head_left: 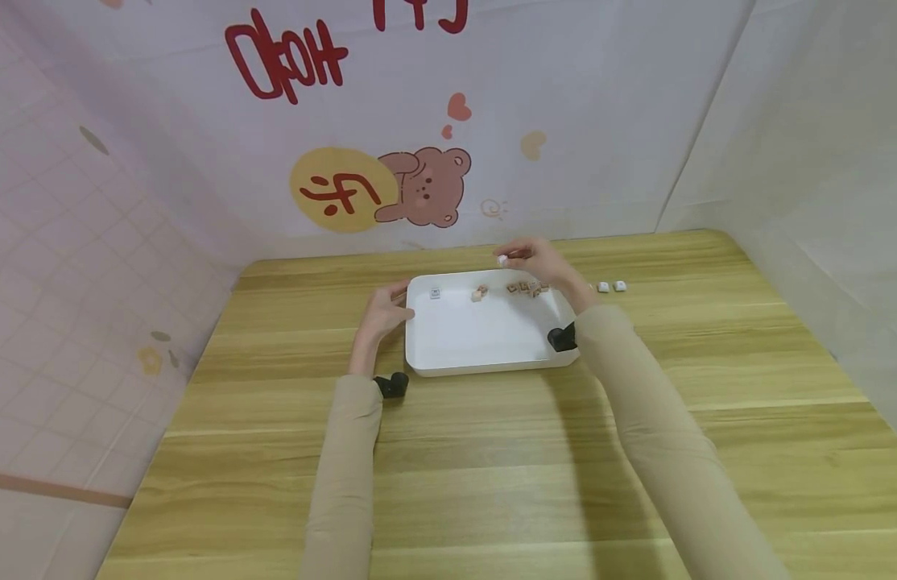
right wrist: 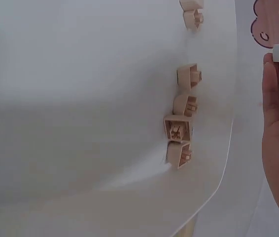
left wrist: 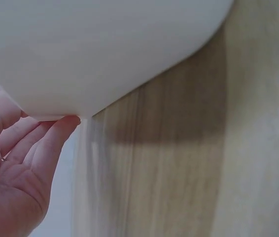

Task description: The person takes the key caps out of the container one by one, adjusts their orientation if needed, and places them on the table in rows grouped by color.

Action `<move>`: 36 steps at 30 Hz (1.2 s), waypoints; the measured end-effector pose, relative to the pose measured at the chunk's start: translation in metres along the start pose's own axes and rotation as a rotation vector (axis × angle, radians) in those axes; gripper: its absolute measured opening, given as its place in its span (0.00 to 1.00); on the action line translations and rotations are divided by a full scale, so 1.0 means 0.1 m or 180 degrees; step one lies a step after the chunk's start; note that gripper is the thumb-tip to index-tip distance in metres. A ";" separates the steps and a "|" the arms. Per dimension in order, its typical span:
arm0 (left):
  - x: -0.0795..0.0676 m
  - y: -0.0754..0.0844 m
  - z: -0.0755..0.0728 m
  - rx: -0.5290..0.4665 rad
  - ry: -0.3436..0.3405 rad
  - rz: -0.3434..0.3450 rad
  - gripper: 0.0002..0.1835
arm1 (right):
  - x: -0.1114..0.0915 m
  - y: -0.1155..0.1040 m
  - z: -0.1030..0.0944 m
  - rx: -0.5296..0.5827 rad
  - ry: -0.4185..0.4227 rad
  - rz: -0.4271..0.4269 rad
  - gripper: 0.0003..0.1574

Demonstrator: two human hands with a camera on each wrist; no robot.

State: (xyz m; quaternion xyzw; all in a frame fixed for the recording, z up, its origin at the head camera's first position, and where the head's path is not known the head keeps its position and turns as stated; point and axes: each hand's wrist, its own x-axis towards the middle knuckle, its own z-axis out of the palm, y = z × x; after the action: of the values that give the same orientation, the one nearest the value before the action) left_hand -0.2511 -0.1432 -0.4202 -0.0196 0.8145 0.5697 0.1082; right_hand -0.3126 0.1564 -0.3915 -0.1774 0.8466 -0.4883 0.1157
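Observation:
A white tray (head_left: pixel 477 342) lies on the wooden table. My left hand (head_left: pixel 382 312) holds its left side; in the left wrist view, the thumb and fingers (left wrist: pixel 53 148) meet the tray's edge (left wrist: pixel 105 54). Just beyond the tray's back rim, my right hand (head_left: pixel 541 262) pinches a white keycap (head_left: pixel 502 261) between thumb and fingertips, raised above the table. Several beige keycaps (right wrist: pixel 178 129) lie in the tray along its back wall, some with stems showing. A small group of pale keycaps (head_left: pixel 478 296) sits near the back middle, and a grey-white keycap (head_left: pixel 435 293) at the back left.
Right of the tray, white keycaps (head_left: pixel 611 287) stand in a row on the table (head_left: pixel 477 467), partly hidden by my right wrist. A printed cloth (head_left: pixel 579 161) hangs behind the table's back edge. Black wrist cameras (head_left: pixel 562 337) sit on both wrists.

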 end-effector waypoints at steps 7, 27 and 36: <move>-0.01 0.00 -0.02 0.0019 -0.0009 0.0050 0.38 | -0.13 0.12 -0.25 0.0474 0.0242 0.0259 0.23; 0.02 -0.04 -0.01 -0.0007 0.0033 -0.0007 0.37 | -0.83 0.75 -1.06 0.0402 0.0853 0.0719 0.31; 0.03 -0.05 0.00 0.0013 0.0051 -0.0016 0.37 | -1.13 0.97 -1.14 -0.0424 0.0993 0.0945 0.31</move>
State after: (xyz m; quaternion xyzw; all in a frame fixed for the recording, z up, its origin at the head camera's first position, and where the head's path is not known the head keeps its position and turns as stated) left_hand -0.2534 -0.1448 -0.4251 -0.0260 0.8164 0.5675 0.1032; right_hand -0.2700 0.3369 -0.4167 0.0197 0.9014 -0.4305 0.0419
